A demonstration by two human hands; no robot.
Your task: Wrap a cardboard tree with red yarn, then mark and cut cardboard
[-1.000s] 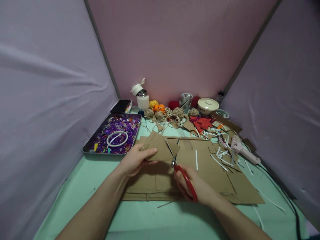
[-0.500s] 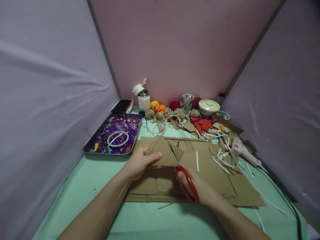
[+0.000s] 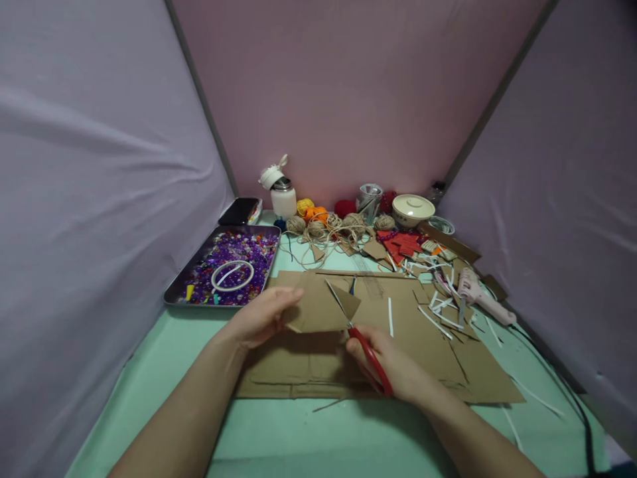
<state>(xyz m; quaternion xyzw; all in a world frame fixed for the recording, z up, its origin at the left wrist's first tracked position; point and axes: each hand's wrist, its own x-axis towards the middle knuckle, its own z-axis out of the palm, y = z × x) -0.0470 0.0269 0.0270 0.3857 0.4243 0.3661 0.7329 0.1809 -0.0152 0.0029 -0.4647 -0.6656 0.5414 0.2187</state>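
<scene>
My left hand (image 3: 269,313) grips a small piece of brown cardboard (image 3: 314,307) by its left edge, thumb on top. Red-handled scissors (image 3: 371,362) are in my right hand (image 3: 381,355), its fingers wrapped through the loops. Their blades lie across the right part of the piece, with a corner of cardboard beyond them. Both hands are above a large cardboard sheet (image 3: 408,352) lying flat on the table. A white paper strip (image 3: 391,317) rests on that sheet, right of the scissors.
At the left stands a tray (image 3: 172,295) of purple beads with a white ring (image 3: 232,276). Yarn balls (image 3: 316,214), a white jar (image 3: 283,200), a glass (image 3: 369,202) and a lidded bowl (image 3: 413,209) line the back. A hot glue gun (image 3: 482,299) and scraps lie right.
My left hand has shifted slightly left on the cardboard piece, and a clear ruler-like strip no longer shows over it. The scissors stay at the piece's right part. The view has shifted a little.
</scene>
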